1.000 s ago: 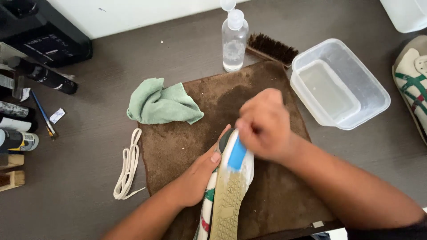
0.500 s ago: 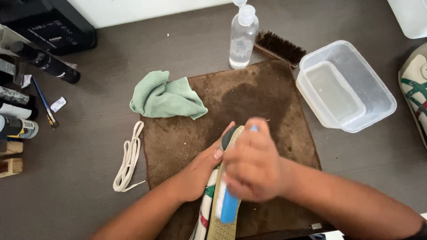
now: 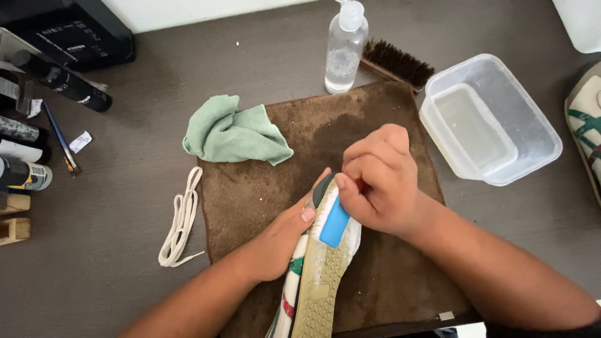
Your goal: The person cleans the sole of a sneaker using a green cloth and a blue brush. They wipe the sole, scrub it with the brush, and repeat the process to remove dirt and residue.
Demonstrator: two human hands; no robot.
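A sneaker (image 3: 316,281) lies sole-up over a brown towel (image 3: 263,200), its tan tread facing me. My left hand (image 3: 278,241) grips its side near the toe, thumb on the sole's edge. My right hand (image 3: 375,181) is closed around a blue-handled brush (image 3: 333,223) pressed against the toe end of the sole, where white foam shows.
A green cloth (image 3: 235,133) lies at the towel's far left corner, a white lace (image 3: 180,222) to its left. A clear pump bottle (image 3: 345,47), wooden brush (image 3: 396,62) and plastic tub of water (image 3: 488,119) stand behind. Bottles and tools (image 3: 31,125) line the left edge; another sneaker (image 3: 588,119) is at right.
My right hand slid the brush down the sole toward me, then back up to the toe end. The left hand kept its hold on the sneaker.
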